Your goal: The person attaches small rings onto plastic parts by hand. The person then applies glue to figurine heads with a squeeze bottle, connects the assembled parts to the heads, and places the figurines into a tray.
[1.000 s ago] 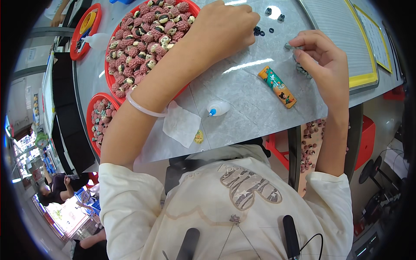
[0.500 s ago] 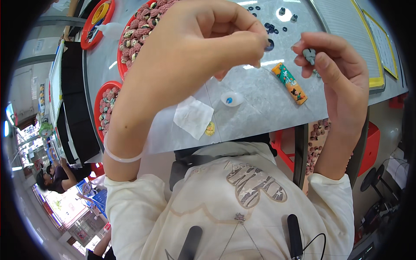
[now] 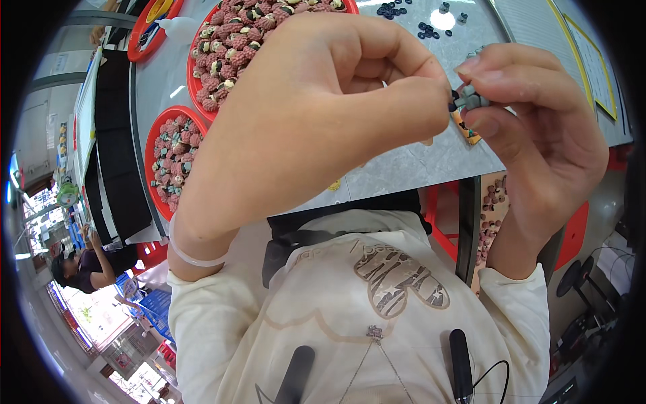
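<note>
My left hand (image 3: 377,101) is closed in a pinch, with a small dark blue ring (image 3: 454,101) at its fingertips, mostly covered by them. My right hand (image 3: 545,114) grips a small grey figure piece (image 3: 474,99) between thumb and fingers. The ring and the grey piece meet, or nearly so, above the table; whether the ring sits around the piece cannot be made out. Beyond my hands, loose dark rings (image 3: 426,31) lie in small groups on the grey table (image 3: 404,158), with small grey pieces (image 3: 462,18) beside them.
At the left stand a large red basin (image 3: 200,84) and a smaller red basin (image 3: 150,161), both full of pink knobbly pieces. A white squeeze bottle (image 3: 178,29) leans by another red basin (image 3: 139,56). My right hand partly hides an orange packet (image 3: 469,134).
My left hand has moved right and slightly down, bringing the ring to the grey piece. My right hand has shifted a little, turning the piece sideways. The white tissue is now hidden.
</note>
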`<action>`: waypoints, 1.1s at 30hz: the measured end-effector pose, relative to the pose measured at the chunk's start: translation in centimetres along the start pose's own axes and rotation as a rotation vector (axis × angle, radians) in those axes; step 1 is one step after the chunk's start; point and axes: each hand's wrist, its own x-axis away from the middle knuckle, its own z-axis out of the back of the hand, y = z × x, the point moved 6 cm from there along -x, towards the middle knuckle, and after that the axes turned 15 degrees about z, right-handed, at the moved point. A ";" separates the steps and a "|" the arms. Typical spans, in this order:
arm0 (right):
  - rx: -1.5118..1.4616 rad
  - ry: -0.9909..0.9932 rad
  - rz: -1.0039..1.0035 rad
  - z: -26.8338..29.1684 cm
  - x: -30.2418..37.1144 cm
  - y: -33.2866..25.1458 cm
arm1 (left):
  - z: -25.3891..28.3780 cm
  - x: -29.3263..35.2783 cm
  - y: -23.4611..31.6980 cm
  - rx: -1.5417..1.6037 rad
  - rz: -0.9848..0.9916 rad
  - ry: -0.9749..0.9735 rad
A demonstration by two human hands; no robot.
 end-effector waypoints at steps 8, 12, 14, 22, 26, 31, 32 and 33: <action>0.012 0.016 0.074 -0.3 0.3 -0.9 | -0.7 0.7 -0.6 0.177 -0.032 -0.178; 0.027 0.021 0.139 -0.8 0.2 -1.2 | -0.5 0.9 -1.1 0.208 -0.026 -0.185; 0.033 0.023 0.140 -0.5 -0.1 -1.4 | -0.6 1.0 -0.9 0.207 -0.028 -0.196; 0.068 -0.153 0.253 -1.3 -0.4 -1.7 | -0.5 1.3 -1.2 0.187 -0.005 -0.197; -0.143 0.007 0.116 -1.8 -0.7 -2.0 | -0.3 1.4 -1.6 0.187 0.013 -0.207; -0.102 0.075 0.025 -0.6 0.8 -0.3 | -0.5 1.5 -1.6 0.167 0.027 -0.193; -0.106 0.073 0.025 -0.8 0.6 -0.3 | -0.4 1.6 -1.8 0.173 0.044 -0.182; -0.073 0.006 0.066 -0.9 0.2 -0.9 | -0.4 1.7 -1.8 0.176 0.059 -0.177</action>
